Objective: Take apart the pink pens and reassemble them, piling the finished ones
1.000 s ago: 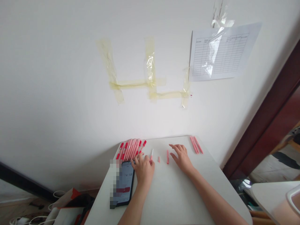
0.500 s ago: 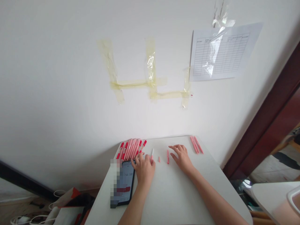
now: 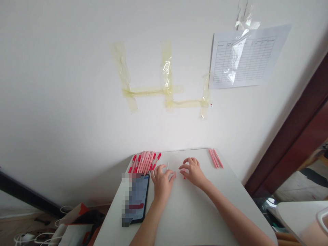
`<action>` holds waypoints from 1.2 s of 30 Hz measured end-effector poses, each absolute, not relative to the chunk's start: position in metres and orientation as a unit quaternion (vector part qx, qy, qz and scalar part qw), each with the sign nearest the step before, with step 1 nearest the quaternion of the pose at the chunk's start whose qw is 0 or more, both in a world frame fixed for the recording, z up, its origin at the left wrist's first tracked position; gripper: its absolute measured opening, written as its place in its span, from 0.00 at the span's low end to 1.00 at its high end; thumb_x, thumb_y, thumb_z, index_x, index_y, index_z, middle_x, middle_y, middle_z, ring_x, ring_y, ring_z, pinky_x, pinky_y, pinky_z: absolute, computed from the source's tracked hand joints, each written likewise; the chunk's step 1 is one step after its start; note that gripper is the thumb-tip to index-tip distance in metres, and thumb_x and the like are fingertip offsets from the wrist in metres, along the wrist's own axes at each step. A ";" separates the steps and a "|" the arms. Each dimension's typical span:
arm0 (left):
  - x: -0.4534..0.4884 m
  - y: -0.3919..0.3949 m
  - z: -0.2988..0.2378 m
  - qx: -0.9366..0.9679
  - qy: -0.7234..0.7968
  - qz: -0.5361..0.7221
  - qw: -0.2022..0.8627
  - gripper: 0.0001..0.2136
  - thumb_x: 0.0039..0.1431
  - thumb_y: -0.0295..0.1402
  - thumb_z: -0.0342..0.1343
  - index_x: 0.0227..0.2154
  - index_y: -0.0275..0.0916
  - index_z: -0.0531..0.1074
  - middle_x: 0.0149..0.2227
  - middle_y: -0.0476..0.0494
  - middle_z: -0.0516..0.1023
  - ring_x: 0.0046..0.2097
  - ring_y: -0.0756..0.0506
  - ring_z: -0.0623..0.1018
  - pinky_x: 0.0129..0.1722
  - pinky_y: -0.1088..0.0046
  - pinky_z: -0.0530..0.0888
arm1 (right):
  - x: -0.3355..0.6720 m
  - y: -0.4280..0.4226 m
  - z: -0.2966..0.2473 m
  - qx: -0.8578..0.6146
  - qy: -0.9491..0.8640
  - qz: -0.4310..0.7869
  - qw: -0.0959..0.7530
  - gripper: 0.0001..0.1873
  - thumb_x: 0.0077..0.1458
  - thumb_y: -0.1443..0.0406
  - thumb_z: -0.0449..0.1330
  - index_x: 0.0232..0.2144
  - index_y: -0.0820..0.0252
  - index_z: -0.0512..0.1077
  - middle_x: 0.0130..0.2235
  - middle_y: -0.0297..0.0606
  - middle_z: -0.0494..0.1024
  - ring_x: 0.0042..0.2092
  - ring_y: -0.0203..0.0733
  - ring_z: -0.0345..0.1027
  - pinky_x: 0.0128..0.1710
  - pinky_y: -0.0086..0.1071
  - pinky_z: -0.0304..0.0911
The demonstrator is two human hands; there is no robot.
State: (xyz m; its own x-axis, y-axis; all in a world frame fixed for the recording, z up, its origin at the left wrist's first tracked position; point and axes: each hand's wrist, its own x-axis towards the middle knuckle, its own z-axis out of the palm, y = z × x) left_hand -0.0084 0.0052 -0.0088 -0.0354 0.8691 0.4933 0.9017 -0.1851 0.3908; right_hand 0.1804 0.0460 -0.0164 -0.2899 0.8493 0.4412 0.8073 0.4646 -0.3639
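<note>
My left hand (image 3: pixel 162 180) is over the table with its fingers apart and curled. Its thumb and forefinger are beside a small pink pen part (image 3: pixel 175 174); whether they touch it I cannot tell. A thin white pen piece (image 3: pixel 168 165) lies just beyond these fingers, partly hidden. My right hand (image 3: pixel 192 172) hovers with bent, spread fingers over a pink pen barrel (image 3: pixel 184 176), which it mostly covers. No firm grip shows in either hand.
Several pink and red pens (image 3: pixel 145 162) lie in a row at the back left. A few pink pens (image 3: pixel 216 158) lie at the back right. A phone (image 3: pixel 139 201) lies left of my left arm on the white table (image 3: pixel 194 218). The wall (image 3: pixel 164 133) stands behind.
My left hand has moved right, from the white-and-pink pen piece to the small pink part. My right hand has moved left, over the pink barrel.
</note>
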 end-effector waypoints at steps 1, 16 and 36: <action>-0.008 0.005 -0.010 -0.697 -0.635 -0.333 0.021 0.04 0.54 0.33 0.63 0.33 0.47 0.81 0.52 0.42 0.72 0.58 0.37 0.69 0.63 0.45 0.59 | 0.178 0.046 -0.015 -0.516 -0.805 0.043 0.289 0.07 0.58 0.60 0.66 0.41 0.42 0.80 0.49 0.39 0.73 0.54 0.50 0.62 0.60 0.54 0.56; -0.005 0.008 -0.019 -0.704 -0.640 -0.308 0.009 0.06 0.58 0.35 0.59 0.31 0.48 0.82 0.53 0.42 0.73 0.59 0.36 0.66 0.65 0.41 0.53 | 0.169 0.054 -0.007 -0.486 -0.835 0.070 0.246 0.09 0.55 0.63 0.68 0.39 0.42 0.81 0.52 0.39 0.72 0.57 0.52 0.59 0.62 0.56 0.52; -0.009 0.007 -0.016 -0.693 -0.655 -0.295 0.059 0.06 0.56 0.31 0.58 0.31 0.46 0.80 0.53 0.41 0.73 0.60 0.36 0.66 0.64 0.38 0.53 | 0.166 0.054 -0.010 -0.474 -0.845 0.051 0.241 0.06 0.56 0.63 0.68 0.35 0.44 0.81 0.51 0.38 0.72 0.57 0.50 0.59 0.62 0.57 0.49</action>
